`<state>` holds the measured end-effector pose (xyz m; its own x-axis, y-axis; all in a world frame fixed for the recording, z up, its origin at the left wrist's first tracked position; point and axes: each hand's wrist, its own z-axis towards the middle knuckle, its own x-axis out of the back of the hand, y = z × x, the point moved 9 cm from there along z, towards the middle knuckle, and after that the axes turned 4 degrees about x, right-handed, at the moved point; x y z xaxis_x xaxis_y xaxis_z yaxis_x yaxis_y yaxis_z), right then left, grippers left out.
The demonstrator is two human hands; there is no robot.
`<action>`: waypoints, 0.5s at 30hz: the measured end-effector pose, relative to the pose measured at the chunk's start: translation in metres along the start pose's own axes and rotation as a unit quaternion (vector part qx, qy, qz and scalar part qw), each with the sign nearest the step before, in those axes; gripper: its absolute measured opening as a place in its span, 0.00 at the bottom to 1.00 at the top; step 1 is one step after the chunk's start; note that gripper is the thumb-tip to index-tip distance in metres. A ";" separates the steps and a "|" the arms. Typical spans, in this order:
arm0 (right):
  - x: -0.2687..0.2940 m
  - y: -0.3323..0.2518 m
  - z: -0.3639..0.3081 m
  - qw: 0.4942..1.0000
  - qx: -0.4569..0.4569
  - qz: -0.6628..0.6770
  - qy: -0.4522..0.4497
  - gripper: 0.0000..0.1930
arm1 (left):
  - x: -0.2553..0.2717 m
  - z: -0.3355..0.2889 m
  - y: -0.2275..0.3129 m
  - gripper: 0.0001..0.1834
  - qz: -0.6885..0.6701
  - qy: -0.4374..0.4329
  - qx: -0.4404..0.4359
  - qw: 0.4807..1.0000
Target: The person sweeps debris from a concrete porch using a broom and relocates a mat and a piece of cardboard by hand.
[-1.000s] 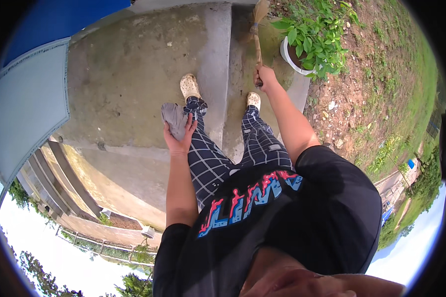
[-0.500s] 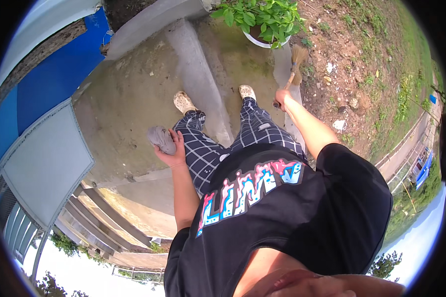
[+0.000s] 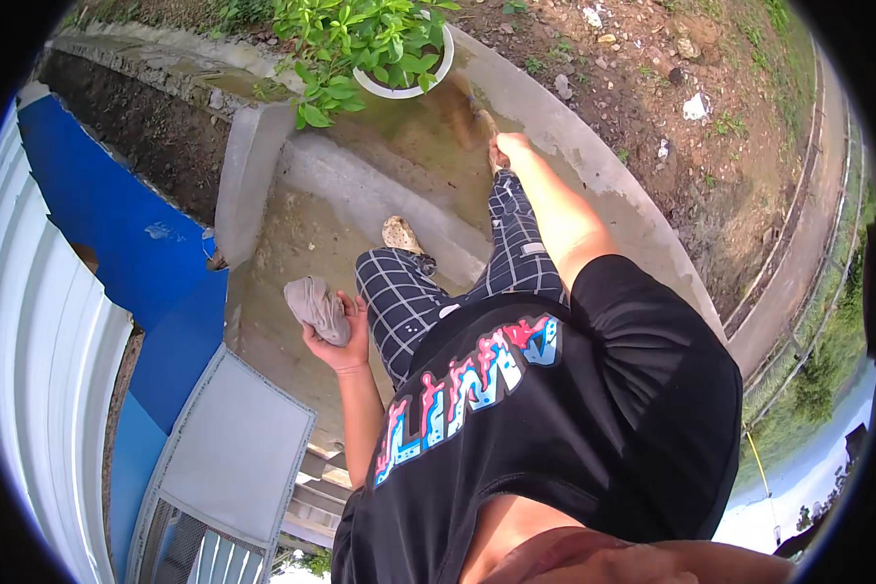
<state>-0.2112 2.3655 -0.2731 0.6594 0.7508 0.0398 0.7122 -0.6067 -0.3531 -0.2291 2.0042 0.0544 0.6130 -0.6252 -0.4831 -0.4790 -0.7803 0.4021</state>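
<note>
Fingers curled round the handle, my right hand grips a broom, its bristles blurred over the concrete floor, just inside the floor's right edge. My left hand cups a crumpled grey bundle beside my checked trousers. Farther out, a leafy plant stands in a white pot near the floor's far right edge, stony soil beyond.

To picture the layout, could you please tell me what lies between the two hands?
The head view shows part of the checked trousers and a pale concrete strip between the left hand and the right hand.
</note>
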 end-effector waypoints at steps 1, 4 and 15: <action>0.017 -0.021 -0.008 0.990 0.023 -0.138 0.000 0.07 | -0.001 -0.002 -0.002 0.21 0.009 0.006 -0.003 1.000; 0.129 -0.011 0.009 0.970 0.119 -0.192 0.094 0.09 | -0.049 0.023 -0.036 0.21 0.068 -0.014 0.054 0.996; 0.270 0.095 -0.236 0.968 -0.083 0.167 0.167 0.09 | -0.240 0.140 -0.146 0.23 0.349 -0.077 0.157 0.921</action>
<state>0.0915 2.4485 -0.0753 0.8809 0.3964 0.2586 0.4566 -0.8556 -0.2439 -0.3935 2.2661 0.0028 0.0018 -0.9516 -0.3075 -0.8953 -0.1385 0.4233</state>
